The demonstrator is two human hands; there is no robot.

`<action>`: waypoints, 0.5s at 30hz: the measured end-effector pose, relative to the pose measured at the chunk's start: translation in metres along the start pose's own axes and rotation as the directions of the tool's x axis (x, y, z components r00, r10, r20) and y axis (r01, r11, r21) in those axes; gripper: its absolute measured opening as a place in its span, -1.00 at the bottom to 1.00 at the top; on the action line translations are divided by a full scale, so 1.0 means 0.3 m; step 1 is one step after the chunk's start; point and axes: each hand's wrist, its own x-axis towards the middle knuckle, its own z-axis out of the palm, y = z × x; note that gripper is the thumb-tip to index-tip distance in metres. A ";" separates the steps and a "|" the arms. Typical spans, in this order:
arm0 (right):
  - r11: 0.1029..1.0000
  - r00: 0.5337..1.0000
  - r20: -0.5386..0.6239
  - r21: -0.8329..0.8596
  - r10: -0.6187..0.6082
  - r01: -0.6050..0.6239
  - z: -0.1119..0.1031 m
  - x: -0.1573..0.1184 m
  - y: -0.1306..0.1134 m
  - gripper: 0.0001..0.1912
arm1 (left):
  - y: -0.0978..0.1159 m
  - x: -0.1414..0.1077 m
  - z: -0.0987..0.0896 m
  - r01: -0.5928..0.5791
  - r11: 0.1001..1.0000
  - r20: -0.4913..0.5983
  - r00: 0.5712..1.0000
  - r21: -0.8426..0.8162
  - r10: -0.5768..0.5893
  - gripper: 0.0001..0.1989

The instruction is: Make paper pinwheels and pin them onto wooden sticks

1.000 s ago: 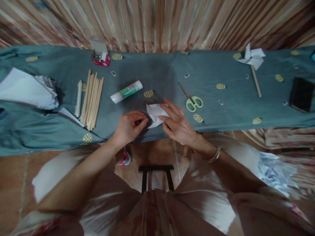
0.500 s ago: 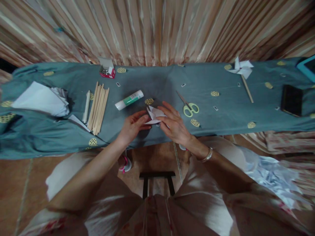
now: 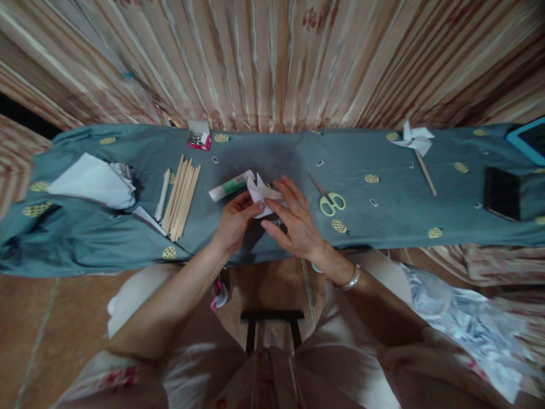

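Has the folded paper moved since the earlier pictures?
Yes: against the glue stick, the folded paper has moved forward and closer, now overlapping the stick's right end in view.

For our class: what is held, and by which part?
Folded paper, by its near left edge in the left hand; the right hand touches its right side.

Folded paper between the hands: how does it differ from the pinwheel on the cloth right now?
The left hand pinches the folded paper; the pinwheel lies untouched on the cloth. The pinwheel has a wooden stick; none shows on the folded paper. The pinwheel's blades are in plain view; the left hand and right hand partly cover the folded paper. Both are white with pointed tips.
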 end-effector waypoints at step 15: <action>0.987 0.993 -0.054 0.127 0.106 -0.098 0.008 0.014 0.009 -0.64 | -0.021 0.020 0.000 -0.032 0.999 -0.006 0.999 -0.026 0.032 -0.65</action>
